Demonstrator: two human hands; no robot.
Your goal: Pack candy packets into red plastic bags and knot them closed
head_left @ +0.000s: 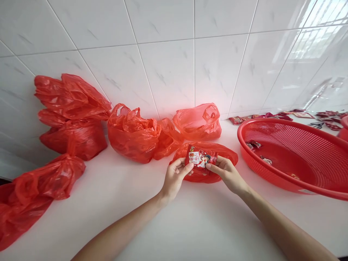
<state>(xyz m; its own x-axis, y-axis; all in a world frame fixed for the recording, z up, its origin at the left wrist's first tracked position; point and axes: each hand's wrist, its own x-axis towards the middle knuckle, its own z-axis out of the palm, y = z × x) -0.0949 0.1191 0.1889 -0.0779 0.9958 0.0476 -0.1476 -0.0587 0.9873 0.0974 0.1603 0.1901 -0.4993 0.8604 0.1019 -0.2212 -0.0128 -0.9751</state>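
Observation:
Between my two hands is a small red printed packet (201, 157) with a cartoon couple and hearts on its front. My left hand (175, 177) pinches its left side, thumb on the front. On the right side, my right hand (228, 174) grips it the same way, thumb near the cartoon. Right beneath and behind the packet lies a red plastic bag (227, 151), spread on the white table (152, 217). What the bag holds is hidden. Just behind it sits a lighter red plastic bag (197, 121) against the wall.
A large red plastic basket (272, 177) stands at the right with a few small wrapped pieces inside. Several stuffed red bags (133, 137) line the left and back. Small red packets (236, 120) lie scattered behind the basket along the tiled wall (165, 72).

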